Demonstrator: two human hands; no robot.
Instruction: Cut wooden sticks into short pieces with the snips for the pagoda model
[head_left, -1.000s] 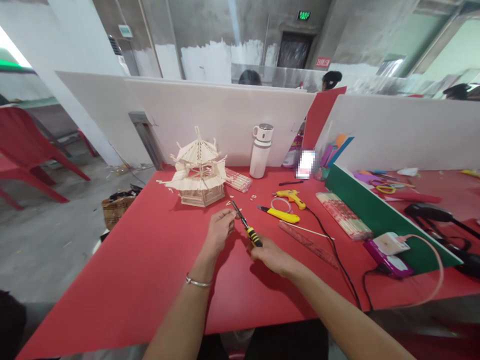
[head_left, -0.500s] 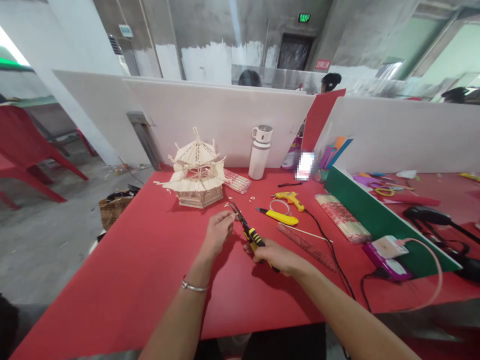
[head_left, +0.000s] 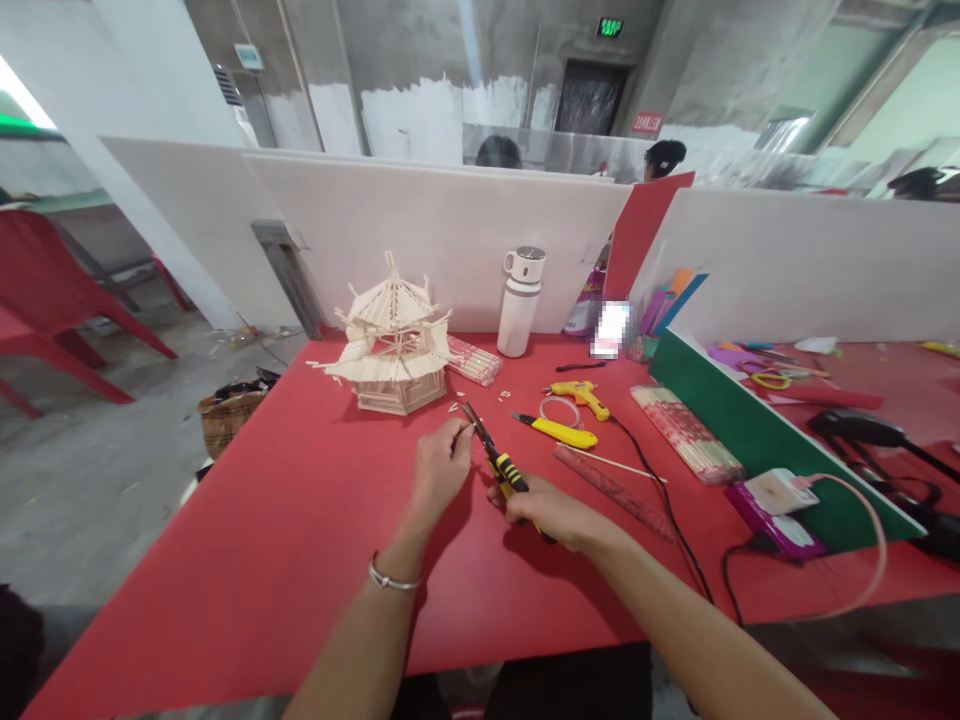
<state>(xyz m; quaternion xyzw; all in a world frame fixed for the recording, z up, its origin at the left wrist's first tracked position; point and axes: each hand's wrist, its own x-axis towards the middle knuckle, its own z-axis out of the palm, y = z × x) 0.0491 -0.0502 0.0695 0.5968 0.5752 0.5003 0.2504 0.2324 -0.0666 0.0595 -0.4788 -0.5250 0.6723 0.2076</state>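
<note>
My right hand is wrapped round the yellow-and-black handles of long-jawed pliers, whose dark jaws point away and to the left. My left hand is closed in a pinch right beside those jaws. Between its fingertips a tiny pale bit shows, seemingly the end of a small wooden stick; most of it is hidden. Beyond the hands stands a pagoda-like model built of pale wooden sticks, untouched. Small stick offcuts lie near the tips of the pliers.
Right of the pliers lie a yellow utility knife, a yellow glue gun with a black cord, a single stick and a bag of sticks. A white bottle stands behind. A green board and purple power strip flank the right.
My left hand has turned slightly, its fingers curling tighter and shifting a little closer to the jaws. My right hand and the pliers look almost unmoved.
</note>
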